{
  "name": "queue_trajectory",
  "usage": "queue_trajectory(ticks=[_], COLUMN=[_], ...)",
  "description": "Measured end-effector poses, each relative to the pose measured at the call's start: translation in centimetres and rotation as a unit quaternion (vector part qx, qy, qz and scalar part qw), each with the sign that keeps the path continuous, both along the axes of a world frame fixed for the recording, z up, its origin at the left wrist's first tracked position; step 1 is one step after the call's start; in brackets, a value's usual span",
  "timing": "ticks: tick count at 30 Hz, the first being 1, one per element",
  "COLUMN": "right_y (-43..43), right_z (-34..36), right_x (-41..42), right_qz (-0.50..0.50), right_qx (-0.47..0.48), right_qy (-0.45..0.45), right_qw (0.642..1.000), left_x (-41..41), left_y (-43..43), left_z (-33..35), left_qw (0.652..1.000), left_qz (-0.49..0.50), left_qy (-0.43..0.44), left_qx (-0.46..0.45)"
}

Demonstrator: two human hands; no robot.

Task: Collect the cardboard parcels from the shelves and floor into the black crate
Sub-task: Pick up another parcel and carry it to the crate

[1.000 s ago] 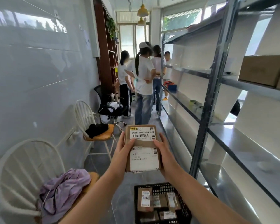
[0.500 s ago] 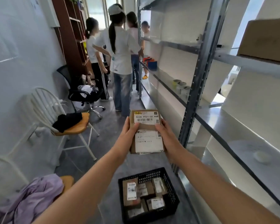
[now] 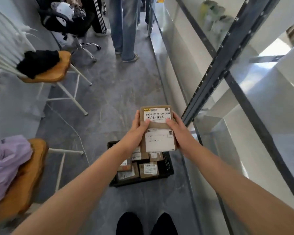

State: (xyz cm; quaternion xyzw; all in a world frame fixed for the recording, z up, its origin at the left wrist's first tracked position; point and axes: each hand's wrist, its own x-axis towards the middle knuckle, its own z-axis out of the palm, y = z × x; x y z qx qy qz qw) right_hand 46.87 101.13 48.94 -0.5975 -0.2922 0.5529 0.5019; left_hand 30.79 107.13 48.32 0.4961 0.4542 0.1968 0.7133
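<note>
A flat cardboard parcel [image 3: 158, 129] with two white labels is held between both hands, above the far edge of the black crate [image 3: 167, 164]. My left hand [image 3: 137, 128] grips its left side, thumb on top. My right hand [image 3: 178, 131] grips its right side the same way. The crate stands on the grey floor in front of my feet and holds several small labelled cardboard parcels [image 3: 148, 170]. Part of the crate is hidden behind the held parcel and my left forearm.
Grey metal shelving [image 3: 215, 68] runs along the right. Two white chairs with wooden seats stand at the left, one with black cloth [image 3: 38, 62], one with purple cloth [image 3: 5, 160]. A black office chair [image 3: 70, 21] and people's legs [image 3: 126, 31] fill the aisle ahead.
My head has tilted down from the aisle to the floor. The parcel, held in both hands throughout, has come down over the crate. My thumbs now lie on its top face.
</note>
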Motion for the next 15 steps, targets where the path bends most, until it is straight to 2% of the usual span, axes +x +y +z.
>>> queue_trajectory(ticks=[6, 10, 15], right_y=[3.4, 4.2, 5.1], right_z=[-15.4, -29.3, -46.4], right_x=[1.7, 1.4, 0.6], right_qz=[-0.019, -0.006, -0.032], right_qx=[-0.072, -0.109, -0.165], right_qy=[0.019, -0.005, 0.035], right_qw=[0.997, 0.994, 0.985], left_x=[0.5, 0.7, 0.9], left_y=[2.9, 2.4, 2.7], left_z=[-14.5, -27.3, -42.5], left_qw=[0.999, 0.997, 0.99], left_qz=[0.001, 0.029, 0.08], left_qy=[0.022, 0.03, 0.056], left_qx=[-0.041, -0.064, -0.101])
